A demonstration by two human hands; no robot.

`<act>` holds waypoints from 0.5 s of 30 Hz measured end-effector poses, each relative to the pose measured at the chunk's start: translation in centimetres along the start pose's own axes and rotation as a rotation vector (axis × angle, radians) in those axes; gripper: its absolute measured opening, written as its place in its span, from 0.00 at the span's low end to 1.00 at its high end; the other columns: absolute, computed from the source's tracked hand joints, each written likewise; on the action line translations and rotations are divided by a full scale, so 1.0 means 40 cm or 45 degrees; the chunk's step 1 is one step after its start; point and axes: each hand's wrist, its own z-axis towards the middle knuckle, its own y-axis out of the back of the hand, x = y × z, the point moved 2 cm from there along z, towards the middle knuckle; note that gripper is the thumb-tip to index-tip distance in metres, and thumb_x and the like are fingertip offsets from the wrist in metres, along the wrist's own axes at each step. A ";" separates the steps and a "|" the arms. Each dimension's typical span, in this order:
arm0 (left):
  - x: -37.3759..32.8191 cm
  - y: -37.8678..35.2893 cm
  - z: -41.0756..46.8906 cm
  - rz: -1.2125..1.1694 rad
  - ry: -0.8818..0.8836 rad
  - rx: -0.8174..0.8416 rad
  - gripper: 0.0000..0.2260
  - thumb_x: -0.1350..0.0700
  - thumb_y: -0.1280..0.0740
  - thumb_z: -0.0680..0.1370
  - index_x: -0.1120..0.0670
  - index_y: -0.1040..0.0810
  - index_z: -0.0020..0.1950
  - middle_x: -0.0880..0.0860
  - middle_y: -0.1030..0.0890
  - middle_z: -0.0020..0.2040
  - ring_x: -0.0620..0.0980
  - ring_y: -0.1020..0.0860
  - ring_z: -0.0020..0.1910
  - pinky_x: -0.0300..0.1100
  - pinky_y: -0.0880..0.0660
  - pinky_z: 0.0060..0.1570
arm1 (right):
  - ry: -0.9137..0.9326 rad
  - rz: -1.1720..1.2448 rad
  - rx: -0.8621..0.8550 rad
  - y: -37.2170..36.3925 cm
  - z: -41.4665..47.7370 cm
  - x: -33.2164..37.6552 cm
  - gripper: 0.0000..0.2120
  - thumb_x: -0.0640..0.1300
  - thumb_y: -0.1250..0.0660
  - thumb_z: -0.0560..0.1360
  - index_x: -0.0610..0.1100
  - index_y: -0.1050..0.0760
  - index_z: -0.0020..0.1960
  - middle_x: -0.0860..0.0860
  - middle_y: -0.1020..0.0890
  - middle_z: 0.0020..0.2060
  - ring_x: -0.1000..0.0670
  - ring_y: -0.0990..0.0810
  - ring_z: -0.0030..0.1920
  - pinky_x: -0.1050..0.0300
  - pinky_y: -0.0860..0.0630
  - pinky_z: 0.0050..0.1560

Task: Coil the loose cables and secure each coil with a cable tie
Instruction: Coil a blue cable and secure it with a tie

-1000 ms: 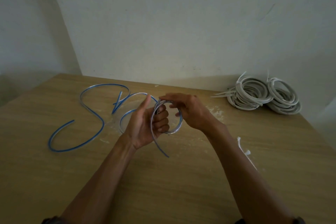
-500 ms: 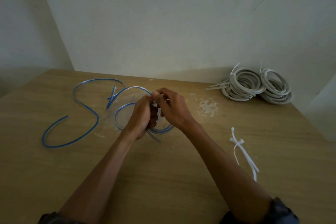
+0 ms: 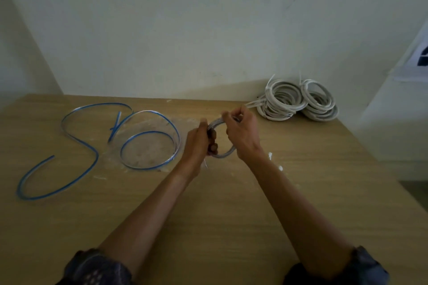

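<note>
Table [image 3: 231, 215]: pale wood, pushed into a corner of plain walls.

Small coil [image 3: 223, 154]: clear cable with a blue stripe, wound into a few turns and held above the table near its middle, between both hands. Only the top and bottom arcs show; the rest is behind fingers.

Left hand [image 3: 199, 143]: fingers curled round the left side of the small coil – a full grip. A short cable end [image 3: 205, 164] pokes out below the hand.

Right hand [image 3: 243, 136]: fingertips pinch the top of the small coil, with the wrist covering its right side.

Loose cable [image 3: 96, 155]: the same blue-striped cable, lying flat on the table to the left of the hands. It makes a round double loop just beside the left hand, then a long S-curve out toward the left edge, where its end lies free.

Dusty patch [image 3: 143, 146]: whitish smear on the wood, inside and around the loop.

White coils [image 3: 273, 111]: one stack at the back right against the wall, well apart from the hands, with a second stack [image 3: 324, 111] touching it – thin white tails stick up from both.

White scraps [image 3: 269, 155]: small bits just beside the right forearm (mostly hidden by the arm, so I cannot tell what they are).

Sleeves [image 3: 97, 268]: dark, pushed up to the elbows.
</note>
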 end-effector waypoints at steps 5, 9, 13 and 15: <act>0.017 -0.053 -0.003 -0.279 0.336 0.074 0.22 0.49 0.44 0.85 0.51 0.37 0.31 0.47 0.43 0.24 0.46 0.46 0.20 0.37 0.47 0.22 | -0.095 0.126 0.079 0.051 -0.011 -0.043 0.12 0.46 0.32 0.80 0.45 0.33 0.42 0.49 0.29 0.28 0.52 0.31 0.27 0.55 0.34 0.28; 0.022 -0.034 0.001 0.024 0.144 0.008 0.20 0.55 0.41 0.82 0.51 0.36 0.30 0.48 0.41 0.24 0.47 0.45 0.21 0.38 0.46 0.24 | -0.243 -0.143 0.508 0.149 -0.006 -0.020 0.26 0.58 0.45 0.84 0.39 0.23 0.45 0.45 0.20 0.33 0.46 0.20 0.34 0.54 0.22 0.36; 0.034 -0.028 0.000 0.129 0.028 0.060 0.15 0.59 0.42 0.82 0.52 0.38 0.36 0.50 0.41 0.27 0.47 0.44 0.22 0.40 0.45 0.25 | -0.251 -1.251 0.535 0.312 0.053 -0.051 0.26 0.61 0.36 0.80 0.40 0.19 0.40 0.51 0.18 0.28 0.52 0.18 0.32 0.55 0.21 0.44; 0.040 -0.031 0.005 0.118 0.008 0.022 0.13 0.61 0.44 0.82 0.52 0.39 0.39 0.50 0.40 0.27 0.46 0.43 0.21 0.38 0.44 0.23 | -0.348 -1.534 0.565 0.348 0.065 -0.083 0.26 0.65 0.31 0.75 0.42 0.19 0.35 0.52 0.18 0.24 0.51 0.16 0.32 0.51 0.19 0.50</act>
